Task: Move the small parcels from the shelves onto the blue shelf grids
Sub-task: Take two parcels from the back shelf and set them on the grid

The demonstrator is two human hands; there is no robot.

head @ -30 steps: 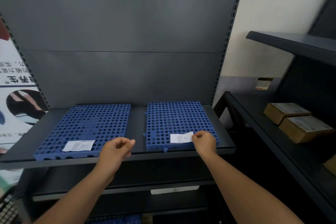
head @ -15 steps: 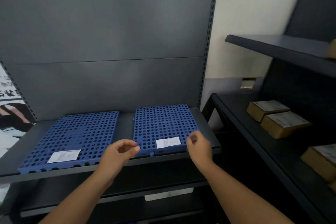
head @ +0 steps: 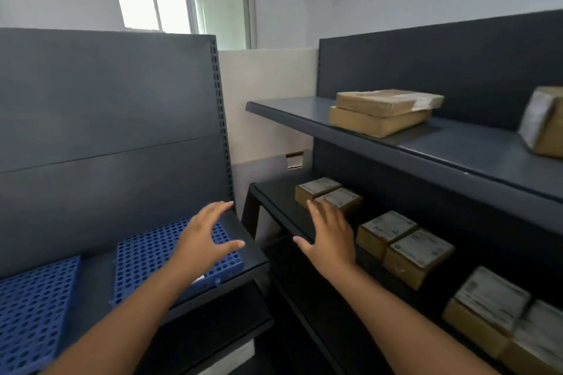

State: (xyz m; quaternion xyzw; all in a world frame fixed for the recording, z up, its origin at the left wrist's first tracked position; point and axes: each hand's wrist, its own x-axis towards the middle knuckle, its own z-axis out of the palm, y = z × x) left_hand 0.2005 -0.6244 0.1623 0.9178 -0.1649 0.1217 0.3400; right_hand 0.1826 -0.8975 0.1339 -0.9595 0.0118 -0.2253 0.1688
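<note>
Head view: your left grip (head: 204,240) hovers at lower centre, fingers spread and thumb out, holding nothing, above the right corner of a blue grid (head: 152,259). A second grid (head: 30,313) lies at the lower left, beside the first on the same grey shelf (head: 254,256). Your right grip (head: 330,240) is just right of centre, palm down, fingers straight and spread, also holding nothing. Its fingertips overlap the first pair of parcels (head: 327,193) on the dark lower shelf (head: 274,201); whether they touch cannot be told. Further right on that shelf sit a second pair (head: 402,248) and, at the lower right, a blurred third group (head: 499,310). On the upper shelf (head: 304,114), in the upper right, two flat parcels (head: 384,111) are stacked, with another parcel (head: 545,122) cut off at the right edge
</note>
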